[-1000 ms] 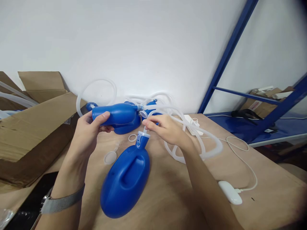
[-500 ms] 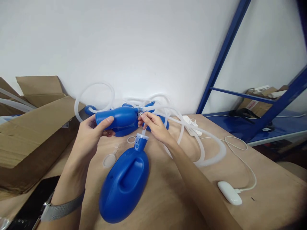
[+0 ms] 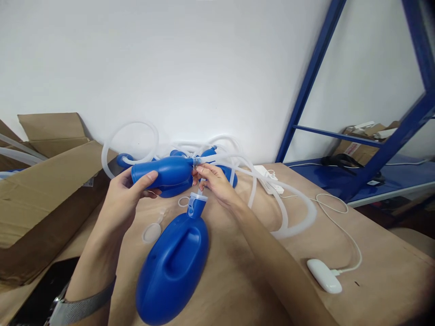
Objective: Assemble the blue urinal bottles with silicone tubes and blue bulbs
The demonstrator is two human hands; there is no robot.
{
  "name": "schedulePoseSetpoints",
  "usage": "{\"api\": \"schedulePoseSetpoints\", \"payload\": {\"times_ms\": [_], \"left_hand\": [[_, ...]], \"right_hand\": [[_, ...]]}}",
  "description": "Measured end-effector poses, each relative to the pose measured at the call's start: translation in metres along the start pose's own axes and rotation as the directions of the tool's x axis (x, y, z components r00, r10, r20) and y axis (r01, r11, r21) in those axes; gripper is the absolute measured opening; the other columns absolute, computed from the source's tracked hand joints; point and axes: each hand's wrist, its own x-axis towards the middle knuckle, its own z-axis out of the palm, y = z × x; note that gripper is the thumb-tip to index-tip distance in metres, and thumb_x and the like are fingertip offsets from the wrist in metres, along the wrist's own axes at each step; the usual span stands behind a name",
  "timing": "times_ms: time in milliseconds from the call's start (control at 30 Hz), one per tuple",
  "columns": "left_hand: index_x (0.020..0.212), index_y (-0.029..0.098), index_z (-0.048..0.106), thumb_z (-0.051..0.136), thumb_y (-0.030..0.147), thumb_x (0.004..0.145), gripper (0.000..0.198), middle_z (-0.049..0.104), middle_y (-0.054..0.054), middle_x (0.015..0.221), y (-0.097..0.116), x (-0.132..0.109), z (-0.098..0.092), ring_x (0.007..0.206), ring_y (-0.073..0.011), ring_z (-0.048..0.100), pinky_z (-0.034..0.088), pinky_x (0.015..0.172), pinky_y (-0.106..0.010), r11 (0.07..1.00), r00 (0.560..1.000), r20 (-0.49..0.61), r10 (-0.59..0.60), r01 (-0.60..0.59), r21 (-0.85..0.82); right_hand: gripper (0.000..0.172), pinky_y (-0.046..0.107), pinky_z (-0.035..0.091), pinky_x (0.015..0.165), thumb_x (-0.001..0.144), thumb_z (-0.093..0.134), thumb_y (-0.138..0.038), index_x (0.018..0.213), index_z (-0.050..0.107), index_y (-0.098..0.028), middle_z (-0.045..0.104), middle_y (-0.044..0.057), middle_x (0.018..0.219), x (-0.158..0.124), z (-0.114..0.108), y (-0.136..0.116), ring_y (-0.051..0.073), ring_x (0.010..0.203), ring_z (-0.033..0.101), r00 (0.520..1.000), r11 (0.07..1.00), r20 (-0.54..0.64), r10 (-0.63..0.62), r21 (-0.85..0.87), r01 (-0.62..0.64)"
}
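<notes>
My left hand [image 3: 131, 190] is wrapped round the wide end of a blue plastic funnel-shaped piece [image 3: 166, 171], held lying sideways above the table. From its narrow right end runs a translucent white hose [image 3: 222, 156], with a small metal hose clamp [image 3: 196, 161] at the joint. The fingers of my right hand [image 3: 215, 183] pinch at this clamp, partly hiding it. Below stands a large blue bottle [image 3: 175, 267] with a recessed grip, its neck pointing away from me. A translucent strap or tube [image 3: 201, 186] rises from the neck toward my right hand.
A clear round cap [image 3: 152, 233] and a small ring [image 3: 184, 201] lie near the bottle. More blue parts and coiled hoses sit by the wall. An open cardboard box [image 3: 50, 194] stands left, a phone [image 3: 47, 290] before it. A power strip [image 3: 268, 179] and a corded white device [image 3: 324, 275] lie right.
The view has shifted slightly. Both hands keep hold at the funnel piece and its hose joint; my right fingers have curled a little differently round the clamp.
</notes>
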Motion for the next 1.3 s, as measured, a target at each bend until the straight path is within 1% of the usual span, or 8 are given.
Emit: {"api": "schedulePoseSetpoints", "payload": {"times_ms": [233, 400, 633, 867, 1033, 1133, 1233, 1300], "left_hand": [[0.094, 0.016, 0.071, 0.093, 0.055, 0.065, 0.053, 0.074, -0.003, 0.077, 0.008, -0.004, 0.004, 0.069, -0.0195, 0.070, 0.060, 0.066, -0.029, 0.988, 0.997, 0.006, 0.071, -0.071, 0.139], [0.096, 0.018, 0.073, 0.092, 0.053, 0.068, 0.049, 0.075, -0.003, 0.083, 0.010, -0.007, -0.001, 0.079, -0.0213, 0.072, 0.061, 0.074, -0.030, 0.957, 0.991, 0.002, 0.134, -0.130, 0.259], [0.091, 0.014, 0.071, 0.092, 0.054, 0.064, 0.053, 0.072, -0.004, 0.080, 0.007, -0.003, 0.009, 0.065, -0.0178, 0.067, 0.062, 0.063, -0.030, 0.995, 0.996, -0.041, -0.078, 0.080, 0.057], [0.090, 0.016, 0.067, 0.087, 0.055, 0.070, 0.049, 0.070, -0.003, 0.078, -0.001, 0.000, 0.014, 0.058, -0.0177, 0.067, 0.062, 0.061, -0.031, 0.976, 0.976, -0.031, -0.217, 0.216, -0.026], [0.087, 0.020, 0.066, 0.086, 0.055, 0.071, 0.044, 0.068, -0.001, 0.072, 0.002, -0.001, 0.006, 0.060, -0.0177, 0.065, 0.057, 0.055, -0.027, 0.998, 0.998, -0.040, -0.045, 0.047, 0.038], [0.095, 0.020, 0.068, 0.088, 0.055, 0.069, 0.048, 0.070, -0.002, 0.074, 0.007, -0.005, 0.005, 0.067, -0.0216, 0.069, 0.058, 0.059, -0.029, 0.984, 0.998, 0.024, 0.053, -0.056, 0.171], [0.111, 0.021, 0.069, 0.090, 0.058, 0.065, 0.062, 0.074, -0.003, 0.086, 0.009, -0.008, 0.008, 0.071, -0.0233, 0.070, 0.058, 0.063, -0.030, 0.915, 0.984, 0.139, 0.114, -0.158, 0.371], [0.116, 0.022, 0.070, 0.088, 0.062, 0.067, 0.066, 0.076, -0.005, 0.096, 0.008, -0.010, 0.010, 0.075, -0.0239, 0.071, 0.057, 0.064, -0.031, 0.838, 0.954, 0.239, 0.179, -0.276, 0.471]], "right_hand": [[0.022, 0.027, 0.054, 0.072, 0.078, 0.081, -0.039, 0.074, 0.075, -0.019, 0.072, 0.001, 0.077, 0.001, 0.000, 0.005, 0.011, 0.069, 0.064, 0.995, 0.981, -0.094, -0.024, 0.187, 0.041], [0.027, 0.030, 0.055, 0.077, 0.076, 0.085, -0.044, 0.075, 0.076, -0.019, 0.073, 0.002, 0.077, 0.005, -0.008, 0.011, 0.014, 0.070, 0.065, 0.995, 0.996, -0.095, -0.022, 0.079, 0.030], [0.029, 0.032, 0.057, 0.077, 0.078, 0.083, -0.049, 0.078, 0.078, -0.021, 0.076, 0.002, 0.080, 0.010, -0.016, 0.020, 0.016, 0.071, 0.067, 0.987, 0.991, -0.110, -0.114, -0.088, 0.105], [0.025, 0.029, 0.056, 0.075, 0.078, 0.082, -0.045, 0.076, 0.077, -0.020, 0.075, 0.001, 0.077, 0.011, -0.013, 0.023, 0.015, 0.070, 0.067, 0.964, 0.993, -0.240, -0.111, 0.014, 0.118], [0.026, 0.028, 0.058, 0.076, 0.075, 0.083, -0.042, 0.073, 0.073, -0.018, 0.073, 0.001, 0.076, 0.015, -0.026, 0.013, 0.014, 0.070, 0.068, 0.932, 0.971, -0.355, -0.073, 0.189, 0.148], [0.030, 0.031, 0.061, 0.083, 0.076, 0.084, -0.046, 0.081, 0.071, -0.020, 0.075, 0.001, 0.085, 0.014, -0.024, 0.001, 0.017, 0.082, 0.074, 0.945, 0.923, -0.326, 0.016, 0.369, 0.111], [0.037, 0.036, 0.062, 0.085, 0.083, 0.079, -0.054, 0.101, 0.069, -0.023, 0.078, 0.004, 0.101, 0.008, -0.014, -0.013, 0.022, 0.098, 0.076, 0.955, 0.813, -0.262, 0.138, 0.581, 0.042], [0.033, 0.035, 0.063, 0.081, 0.091, 0.073, -0.053, 0.101, 0.065, -0.023, 0.077, 0.003, 0.090, 0.003, -0.008, -0.023, 0.020, 0.091, 0.076, 0.933, 0.711, -0.295, 0.205, 0.700, 0.066]]}}
